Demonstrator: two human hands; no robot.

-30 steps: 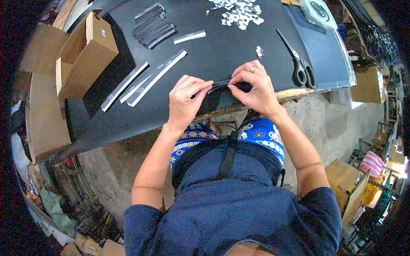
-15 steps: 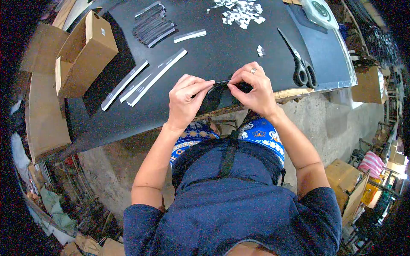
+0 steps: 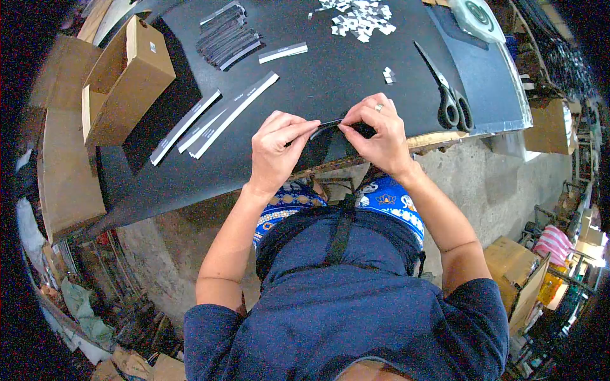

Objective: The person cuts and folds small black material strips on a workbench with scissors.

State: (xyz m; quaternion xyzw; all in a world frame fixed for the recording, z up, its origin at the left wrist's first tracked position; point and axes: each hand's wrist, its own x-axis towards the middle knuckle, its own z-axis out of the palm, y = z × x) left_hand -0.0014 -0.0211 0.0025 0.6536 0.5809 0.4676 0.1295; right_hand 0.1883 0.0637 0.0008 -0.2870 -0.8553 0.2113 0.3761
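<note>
Stretched between my two hands is a short black strip, slightly bowed, above the near edge of the dark tabletop. My left hand pinches its left end between thumb and forefinger. At the other end, my right hand, with a ring on one finger, pinches it the same way. Left of my hands lie long black-and-white printed strips. Farther back are a shorter strip and a stacked pile of dark strips. Black-handled scissors rest right of my right hand.
Small white cut pieces are heaped at the back, with a few more pieces nearer. An open cardboard box stands at the left. A clear plastic bag sits at the back right. The table's wooden edge runs before my body.
</note>
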